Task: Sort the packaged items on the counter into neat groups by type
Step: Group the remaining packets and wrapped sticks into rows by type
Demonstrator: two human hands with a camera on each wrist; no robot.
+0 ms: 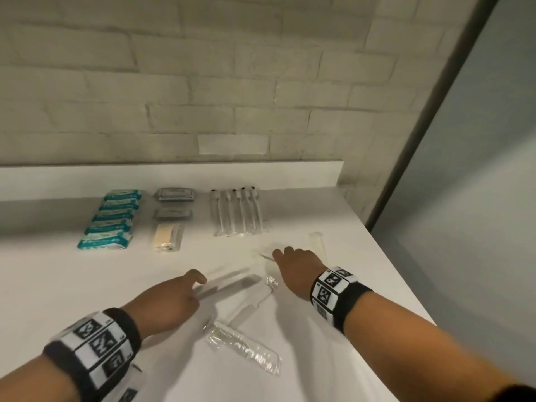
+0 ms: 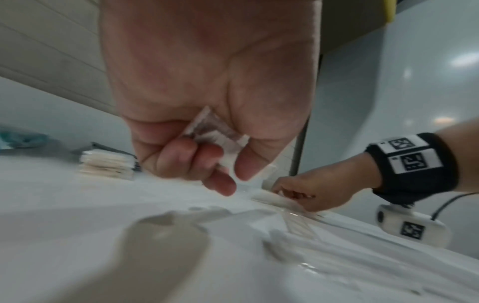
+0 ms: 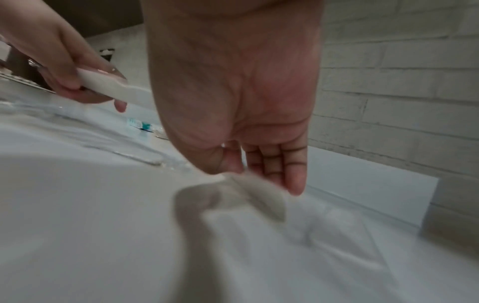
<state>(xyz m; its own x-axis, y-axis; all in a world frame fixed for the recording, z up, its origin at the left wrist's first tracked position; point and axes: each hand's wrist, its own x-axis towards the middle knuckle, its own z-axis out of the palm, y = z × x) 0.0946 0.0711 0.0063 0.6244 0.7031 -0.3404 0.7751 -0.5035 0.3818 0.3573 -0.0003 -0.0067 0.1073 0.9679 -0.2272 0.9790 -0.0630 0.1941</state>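
On the white desk (image 1: 72, 285), sorted groups line the back: a row of teal-and-white packets (image 1: 111, 219) at the left, 2 grey packets (image 1: 175, 203) with a cream-coloured pack (image 1: 167, 237) in front of them in the middle, and a set of wrapped toothbrushes (image 1: 236, 211) to the right.

The left hand (image 1: 171, 300) grips one end of a long clear-wrapped white item (image 1: 229, 282), fingers and thumb curled round it; the left wrist view shows the wrapper end (image 2: 215, 133) pinched against the palm.

The right hand (image 1: 298, 266) reaches palm down onto another thin clear-wrapped piece (image 1: 265, 255) near the desk's right side, thumb and fingers touching it (image 3: 259, 192); blur hides whether it is actually pinched.

Between and in front of the hands lie loose wrapped pieces: a white one (image 1: 249, 309) and a clear crinkled packet (image 1: 246, 348) nearest the person. A further pale wrapped item (image 1: 317, 245) lies just beyond the right hand.
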